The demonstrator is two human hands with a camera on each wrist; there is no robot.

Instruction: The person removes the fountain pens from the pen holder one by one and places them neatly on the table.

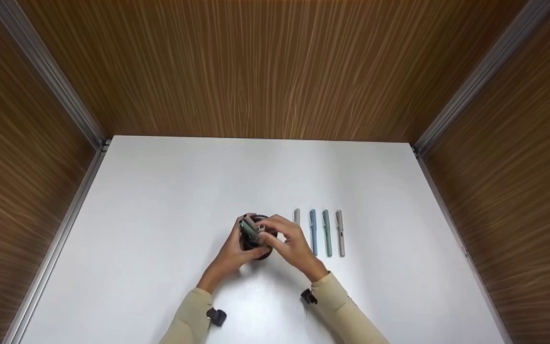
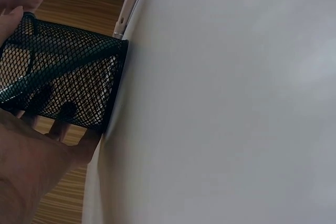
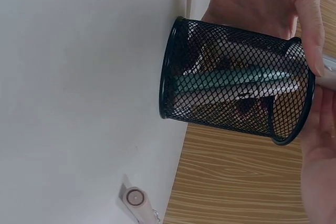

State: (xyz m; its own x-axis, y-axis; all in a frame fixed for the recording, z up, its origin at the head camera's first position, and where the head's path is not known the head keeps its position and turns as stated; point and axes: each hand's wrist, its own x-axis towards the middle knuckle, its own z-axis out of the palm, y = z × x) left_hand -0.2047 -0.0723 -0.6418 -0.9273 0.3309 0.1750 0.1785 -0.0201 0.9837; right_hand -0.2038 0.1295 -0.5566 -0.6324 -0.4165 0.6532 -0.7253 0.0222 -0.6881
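- black mesh cup (image 1: 257, 239) stands upright on the white table (image 1: 160, 215), near the table's front-middle; the landmark for everything below.
- left hand (image 1: 234, 251) wraps the cup from its left side; in the left wrist view fingers (image 2: 63, 129) curl around the mesh wall (image 2: 63, 77), fingertips showing through it.
- right hand (image 1: 290, 241) sits just right of the cup, over its rim, fingers pressed together pinching a grey pen (image 1: 252, 224) that angles into the cup's mouth.
- a green pen (image 3: 231, 81) already lies inside the cup, leaning against the wall, seen through the mesh in the right wrist view; its top end (image 1: 246, 231) sticks out beside the grey one.
- four more pens lie flat on the table right of the cup, parallel, close but apart: beige (image 1: 297, 216) nearest the cup and partly hidden by the right hand, then blue (image 1: 313, 231), green (image 1: 327, 232), grey-beige (image 1: 340, 232) farthest.
- beige sleeves (image 1: 337, 306) on both arms, a small black wrist unit (image 1: 216, 316) on each.
- wood-grain walls (image 1: 275, 71) enclose the table behind and on both sides of the cup.
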